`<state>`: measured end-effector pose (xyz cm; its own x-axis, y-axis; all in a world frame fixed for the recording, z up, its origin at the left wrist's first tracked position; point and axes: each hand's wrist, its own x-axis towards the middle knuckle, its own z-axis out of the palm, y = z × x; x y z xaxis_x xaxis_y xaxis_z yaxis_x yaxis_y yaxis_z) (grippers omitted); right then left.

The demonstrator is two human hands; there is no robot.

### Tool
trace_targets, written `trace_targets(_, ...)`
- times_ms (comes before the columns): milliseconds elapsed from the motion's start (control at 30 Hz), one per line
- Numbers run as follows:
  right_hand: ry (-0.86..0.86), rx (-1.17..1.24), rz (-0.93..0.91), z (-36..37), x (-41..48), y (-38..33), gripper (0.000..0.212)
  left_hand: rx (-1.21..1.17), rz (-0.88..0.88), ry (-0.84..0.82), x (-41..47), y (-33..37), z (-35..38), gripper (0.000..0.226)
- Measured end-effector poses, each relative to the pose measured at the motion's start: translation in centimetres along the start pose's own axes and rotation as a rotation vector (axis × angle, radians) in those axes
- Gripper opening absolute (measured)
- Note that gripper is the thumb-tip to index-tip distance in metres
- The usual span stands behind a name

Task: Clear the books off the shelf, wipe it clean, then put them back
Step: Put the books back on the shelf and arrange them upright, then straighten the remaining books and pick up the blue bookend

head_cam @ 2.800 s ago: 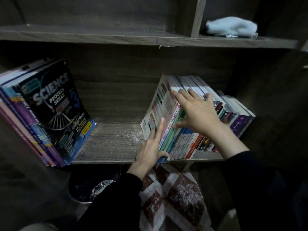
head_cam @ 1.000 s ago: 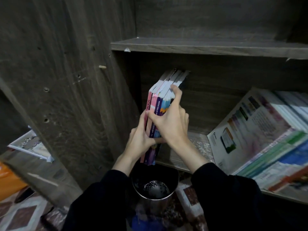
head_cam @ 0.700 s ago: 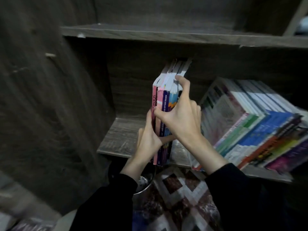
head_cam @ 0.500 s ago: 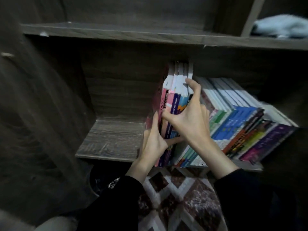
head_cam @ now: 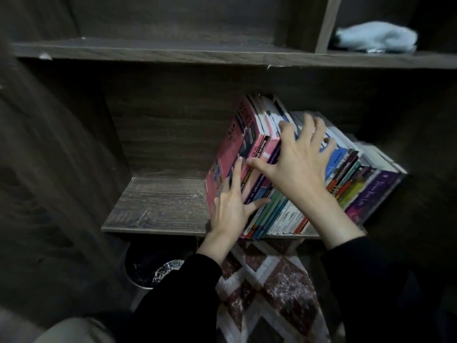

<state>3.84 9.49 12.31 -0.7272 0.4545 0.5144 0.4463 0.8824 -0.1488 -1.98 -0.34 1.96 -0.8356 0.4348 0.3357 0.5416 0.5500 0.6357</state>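
Several books lean to the right in one row on the right half of the dark wooden shelf [head_cam: 158, 206]. A small stack with a pink cover [head_cam: 235, 147] rests against the left end of that row [head_cam: 351, 184]. My left hand [head_cam: 230, 209] lies flat with spread fingers against the pink cover and the lower spines. My right hand [head_cam: 301, 164] presses with spread fingers on the spines and top edges of the stack and its neighbours. Neither hand closes around a book. A light blue cloth [head_cam: 376, 38] lies on the upper shelf at the right.
The shelf's left half shows bare wood up to the cabinet's side wall [head_cam: 61, 157]. Below the shelf stands a round dark bin [head_cam: 148, 266] on a patterned rug [head_cam: 269, 288]. An upright divider [head_cam: 326, 23] splits the upper shelf.
The small stack, held upright between both hands at the shelf's left side, has been carried right and laid against the leaning row. Both hands have gone from gripping it to pressing flat.
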Motion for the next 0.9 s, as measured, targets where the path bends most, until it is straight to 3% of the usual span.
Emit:
trace_targets(133, 0.091, 0.129, -0.030, 0.7, -0.8, -0.4, 0.095, 0.076, 0.024, -0.029, 0.2, -1.1, -0.2, 0.111)
trace_targets(200, 0.239, 0.227, -0.142, 1.4, -2.1, -1.1, 0.081, 0.076, 0.091, -0.026, 0.2, -2.3, -0.6, 0.106)
trace_targets(300, 0.444, 0.419, -0.389, 2.7, -4.5, -2.9, 0.052, 0.024, 0.234, 0.104, -0.6, -4.0, -1.8, 0.078)
trace_targets(400, 0.434, 0.642, -0.507, 5.0, -7.5, -5.0, 0.040, -0.004, 0.228, 0.324, -3.0, -6.3, -3.7, 0.045)
trace_targets(533, 0.217, 0.818, -0.548, 9.9, -11.8, -7.5, 0.025, 0.089, 0.054, 0.446, -7.2, -11.2, -4.9, 0.024)
trace_targets(700, -0.183, 0.803, -0.517, 18.4, -17.7, -9.1, 0.027, 0.193, -0.245, 0.300, -12.2, -19.3, -2.9, 0.019)
trace_targets(833, -0.613, 0.677, -0.350, 23.9, -22.0, -10.2, 0.037, 0.109, -0.851, -0.003, -15.3, -24.6, -0.4, 0.036)
trace_targets(900, -0.835, 0.609, -0.264, 25.9, -23.6, -10.2, 0.046, -0.089, -1.115, -0.068, -16.8, -25.9, 0.4, 0.053)
